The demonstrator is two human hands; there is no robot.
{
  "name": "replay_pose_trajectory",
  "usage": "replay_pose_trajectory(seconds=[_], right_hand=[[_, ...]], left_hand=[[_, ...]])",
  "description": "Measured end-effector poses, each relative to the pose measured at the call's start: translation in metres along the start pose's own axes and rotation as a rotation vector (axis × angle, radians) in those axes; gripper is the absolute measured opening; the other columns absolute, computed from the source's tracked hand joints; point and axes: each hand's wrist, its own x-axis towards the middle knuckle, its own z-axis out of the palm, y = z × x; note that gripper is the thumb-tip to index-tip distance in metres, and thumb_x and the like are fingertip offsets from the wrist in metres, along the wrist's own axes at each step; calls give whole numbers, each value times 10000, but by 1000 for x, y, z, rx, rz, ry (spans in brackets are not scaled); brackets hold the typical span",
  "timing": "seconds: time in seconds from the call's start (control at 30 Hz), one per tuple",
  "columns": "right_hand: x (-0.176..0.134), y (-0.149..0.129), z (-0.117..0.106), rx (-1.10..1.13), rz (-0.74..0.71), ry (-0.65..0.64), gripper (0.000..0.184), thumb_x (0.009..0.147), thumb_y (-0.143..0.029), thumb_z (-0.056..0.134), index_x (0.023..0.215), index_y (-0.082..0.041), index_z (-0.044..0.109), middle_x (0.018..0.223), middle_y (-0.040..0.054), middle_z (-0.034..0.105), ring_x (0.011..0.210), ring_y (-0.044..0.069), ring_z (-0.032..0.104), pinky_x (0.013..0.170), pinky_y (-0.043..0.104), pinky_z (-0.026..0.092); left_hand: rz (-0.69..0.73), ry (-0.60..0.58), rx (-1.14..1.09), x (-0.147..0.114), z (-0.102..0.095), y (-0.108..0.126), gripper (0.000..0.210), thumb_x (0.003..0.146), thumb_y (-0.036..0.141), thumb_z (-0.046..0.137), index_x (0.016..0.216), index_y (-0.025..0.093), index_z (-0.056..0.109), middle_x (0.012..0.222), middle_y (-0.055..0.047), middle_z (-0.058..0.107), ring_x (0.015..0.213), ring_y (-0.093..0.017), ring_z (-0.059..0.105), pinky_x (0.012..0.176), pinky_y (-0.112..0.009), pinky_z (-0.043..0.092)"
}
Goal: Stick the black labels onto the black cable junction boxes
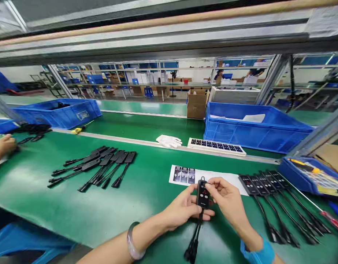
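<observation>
head view: left hand (182, 206) cradles one controller (203, 199), right hand (226, 196) pinches its edge; labelled controllers (260, 185) seem done, bare-looking ones (106, 159) remain.

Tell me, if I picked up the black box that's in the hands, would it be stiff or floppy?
The black box would probably feel stiff, since its straight edges show no bend in the left hand. Its thin cables look floppier and might swing about. It probably wouldn't roll, because its shape is flat and oblong.
</observation>
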Motion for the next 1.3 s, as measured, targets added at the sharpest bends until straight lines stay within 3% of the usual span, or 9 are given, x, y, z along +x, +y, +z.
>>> replay_pose_trajectory(seconds=[0.3,0.7,0.87,1.0,1.17,1.3], right_hand=[[0,-3,3,54,35,30,265,710,-419,698,750,-173,609,630,-14,555,516,92,474,438,197,409],[0,-2,4,41,65,42,297,688,-434,699,723,-170,567,551,-42,494,447,73,408,407,199,352],[3,4,0,7,55,21,445,714,-413,688,1048,-207,478,511,-94,467,445,101,420,449,225,366],[9,12,-5,-156,17,9,428,731,-439,661,1044,-216,472,576,-81,446,541,126,464,536,256,402],[7,21,2,-157,38,-162,471,730,-427,646,1116,-224,466,822,-21,499,689,143,509,646,294,465],[-1,19,12,-27,61,-368,591,694,-338,717,1200,-236,431,1056,36,584,934,200,575,799,335,495]], left_hand=[[39,-7,36,0,1,-2,558,711,142,664,1203,206,408,954,-62,677,872,-214,697,776,-311,537],[82,-24,100,2,-1,-8,532,758,170,663,1221,211,407,877,-29,652,832,-176,698,733,-251,533],[64,-22,107,3,0,-8,471,738,144,646,1146,184,416,922,-63,660,793,-183,700,724,-279,539],[27,-6,77,2,0,-3,467,677,115,639,1087,178,424,937,-85,670,792,-211,702,725,-308,539],[10,44,-35,4,-2,3,341,755,244,534,1072,156,443,860,-103,688,710,-229,703,686,-352,543],[96,75,-46,8,-4,5,260,839,301,483,1055,157,468,892,-112,686,721,-199,685,586,-259,515]])
